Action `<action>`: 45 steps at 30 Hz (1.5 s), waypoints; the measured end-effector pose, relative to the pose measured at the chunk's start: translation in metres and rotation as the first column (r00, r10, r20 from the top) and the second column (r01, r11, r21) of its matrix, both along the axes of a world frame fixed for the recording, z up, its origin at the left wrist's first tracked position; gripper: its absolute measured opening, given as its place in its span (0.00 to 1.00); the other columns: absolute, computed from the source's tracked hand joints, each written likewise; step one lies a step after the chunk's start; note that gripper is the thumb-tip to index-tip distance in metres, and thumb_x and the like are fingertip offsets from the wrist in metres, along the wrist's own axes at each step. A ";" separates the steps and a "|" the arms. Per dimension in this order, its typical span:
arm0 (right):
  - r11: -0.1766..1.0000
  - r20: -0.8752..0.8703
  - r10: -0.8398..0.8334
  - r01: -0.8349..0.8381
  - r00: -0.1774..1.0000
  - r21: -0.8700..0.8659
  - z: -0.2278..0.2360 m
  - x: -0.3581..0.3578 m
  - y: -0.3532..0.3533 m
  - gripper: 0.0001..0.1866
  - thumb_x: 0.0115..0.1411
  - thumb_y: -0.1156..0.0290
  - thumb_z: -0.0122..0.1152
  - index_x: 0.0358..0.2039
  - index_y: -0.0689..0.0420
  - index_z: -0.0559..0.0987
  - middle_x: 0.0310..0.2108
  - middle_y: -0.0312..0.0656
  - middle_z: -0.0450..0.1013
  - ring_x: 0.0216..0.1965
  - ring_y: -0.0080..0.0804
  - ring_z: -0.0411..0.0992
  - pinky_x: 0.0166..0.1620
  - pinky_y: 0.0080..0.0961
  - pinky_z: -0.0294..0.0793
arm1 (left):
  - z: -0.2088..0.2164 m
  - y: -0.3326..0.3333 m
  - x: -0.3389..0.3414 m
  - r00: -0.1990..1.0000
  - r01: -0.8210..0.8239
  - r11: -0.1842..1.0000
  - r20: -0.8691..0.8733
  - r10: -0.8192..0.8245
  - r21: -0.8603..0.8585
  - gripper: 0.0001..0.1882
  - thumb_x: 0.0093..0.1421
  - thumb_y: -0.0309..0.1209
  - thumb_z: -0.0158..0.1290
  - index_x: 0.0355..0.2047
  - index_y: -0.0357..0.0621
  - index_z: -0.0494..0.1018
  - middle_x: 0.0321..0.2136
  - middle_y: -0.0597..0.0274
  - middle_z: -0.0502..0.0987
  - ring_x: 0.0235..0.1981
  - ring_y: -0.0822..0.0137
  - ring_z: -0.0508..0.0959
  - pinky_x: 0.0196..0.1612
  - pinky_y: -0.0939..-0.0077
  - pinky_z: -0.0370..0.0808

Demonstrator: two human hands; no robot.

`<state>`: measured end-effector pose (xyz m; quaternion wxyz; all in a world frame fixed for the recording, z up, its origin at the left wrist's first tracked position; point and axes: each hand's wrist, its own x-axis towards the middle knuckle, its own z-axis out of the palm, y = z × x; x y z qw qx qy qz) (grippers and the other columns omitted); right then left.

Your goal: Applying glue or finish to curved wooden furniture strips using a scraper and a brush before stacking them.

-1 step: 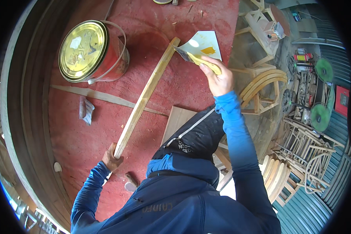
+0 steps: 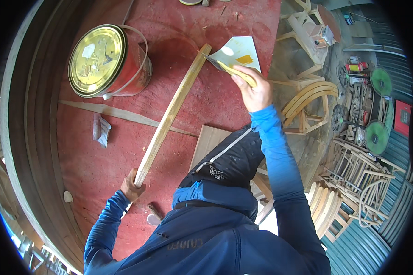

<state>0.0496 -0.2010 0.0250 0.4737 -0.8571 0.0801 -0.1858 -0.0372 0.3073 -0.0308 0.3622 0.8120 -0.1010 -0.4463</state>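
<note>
A long pale wooden strip point(image 2: 172, 114) slants across the red surface. My left hand point(image 2: 132, 185) is closed around its lower end. My right hand point(image 2: 256, 89) grips a putty knife point(image 2: 236, 74) by its yellow handle. The dark blade is at the right side of the strip's far end; whether it touches the wood I cannot tell. Just beyond the knife lies a white sheet point(image 2: 236, 46) with a yellow patch of paste point(image 2: 244, 59) on it; the blade and hand hide part of its lower edge.
A red can point(image 2: 135, 73) with a gold lid and handle stands at the upper left. Below it lie a thin wooden sliver point(image 2: 124, 114) and a small packet point(image 2: 103, 132). A brown curved rim point(image 2: 36, 151) bounds the left. Wooden frames point(image 2: 314, 103) stand to the right.
My right hand has shifted slightly left with the putty knife. My left hand and the wooden strip look unmoved.
</note>
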 end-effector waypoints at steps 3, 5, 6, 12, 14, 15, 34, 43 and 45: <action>0.973 0.034 0.085 -0.076 0.996 -0.220 0.003 0.009 0.010 0.13 0.60 0.72 0.68 0.45 0.60 0.82 0.38 0.48 0.79 0.38 0.40 0.80 0.41 0.29 0.78 | -0.001 0.000 -0.003 1.000 0.000 1.000 0.001 0.000 0.029 0.22 0.49 0.28 0.60 0.44 0.44 0.66 0.27 0.56 0.70 0.30 0.60 0.73 0.35 0.63 0.72; 0.941 0.007 0.140 -0.131 0.990 -0.312 0.003 0.002 0.023 0.14 0.59 0.73 0.68 0.46 0.59 0.80 0.36 0.46 0.78 0.34 0.42 0.78 0.39 0.32 0.80 | -0.002 0.001 -0.003 1.000 -0.022 1.000 0.006 0.021 0.016 0.21 0.49 0.28 0.61 0.42 0.45 0.66 0.25 0.62 0.66 0.28 0.68 0.67 0.33 0.66 0.70; 0.913 -0.022 0.187 -0.181 0.982 -0.367 0.004 -0.006 0.033 0.16 0.57 0.74 0.68 0.47 0.58 0.80 0.37 0.45 0.78 0.35 0.41 0.78 0.40 0.32 0.81 | 0.000 0.000 -0.001 1.000 -0.019 1.000 0.002 0.019 0.015 0.20 0.49 0.28 0.61 0.42 0.45 0.66 0.25 0.62 0.66 0.28 0.68 0.67 0.33 0.66 0.70; 0.871 -0.068 0.298 -0.301 0.952 -0.389 0.027 -0.051 0.063 0.20 0.56 0.77 0.66 0.51 0.56 0.79 0.39 0.44 0.77 0.36 0.39 0.78 0.40 0.32 0.82 | -0.002 0.005 0.003 0.999 -0.008 0.999 -0.035 0.009 0.034 0.19 0.50 0.27 0.60 0.40 0.45 0.65 0.25 0.62 0.68 0.28 0.68 0.68 0.32 0.66 0.70; 0.930 -0.069 0.216 -0.227 0.974 -0.289 0.037 -0.046 0.055 0.18 0.58 0.77 0.65 0.50 0.55 0.79 0.38 0.44 0.77 0.34 0.39 0.78 0.37 0.33 0.81 | -0.002 0.006 0.004 0.999 0.002 0.999 -0.044 -0.001 0.041 0.18 0.50 0.27 0.59 0.39 0.45 0.65 0.25 0.62 0.68 0.27 0.69 0.68 0.32 0.66 0.70; 0.953 -0.104 0.170 -0.190 0.980 -0.235 0.037 -0.036 0.047 0.16 0.60 0.77 0.64 0.49 0.55 0.79 0.37 0.44 0.77 0.33 0.40 0.78 0.36 0.33 0.80 | -0.003 0.006 0.002 1.000 0.002 0.999 -0.029 -0.001 0.032 0.18 0.50 0.27 0.59 0.39 0.45 0.65 0.25 0.63 0.68 0.27 0.69 0.68 0.32 0.66 0.70; 0.962 -0.118 0.237 -0.250 0.964 -0.112 0.052 -0.006 0.035 0.10 0.61 0.77 0.62 0.44 0.60 0.80 0.34 0.46 0.78 0.32 0.41 0.78 0.36 0.33 0.78 | -0.008 0.011 -0.001 0.999 0.010 1.000 0.037 -0.010 0.006 0.18 0.50 0.25 0.57 0.40 0.45 0.65 0.24 0.62 0.68 0.25 0.66 0.69 0.31 0.64 0.70; 0.843 -0.239 0.402 -0.459 0.884 -0.281 0.045 -0.036 0.075 0.19 0.57 0.78 0.64 0.50 0.55 0.78 0.34 0.40 0.75 0.33 0.35 0.77 0.36 0.31 0.81 | -0.005 0.005 0.000 0.999 0.006 1.000 0.042 -0.007 0.026 0.17 0.50 0.26 0.58 0.39 0.45 0.65 0.24 0.62 0.68 0.26 0.67 0.70 0.31 0.66 0.70; 0.843 -0.166 0.440 -0.469 0.883 -0.262 0.062 -0.064 0.100 0.20 0.55 0.78 0.67 0.50 0.60 0.78 0.40 0.45 0.77 0.37 0.36 0.79 0.40 0.30 0.82 | 0.002 -0.001 0.008 1.000 -0.003 0.999 -0.018 0.004 0.041 0.17 0.50 0.26 0.58 0.39 0.45 0.65 0.24 0.61 0.68 0.26 0.67 0.70 0.31 0.66 0.70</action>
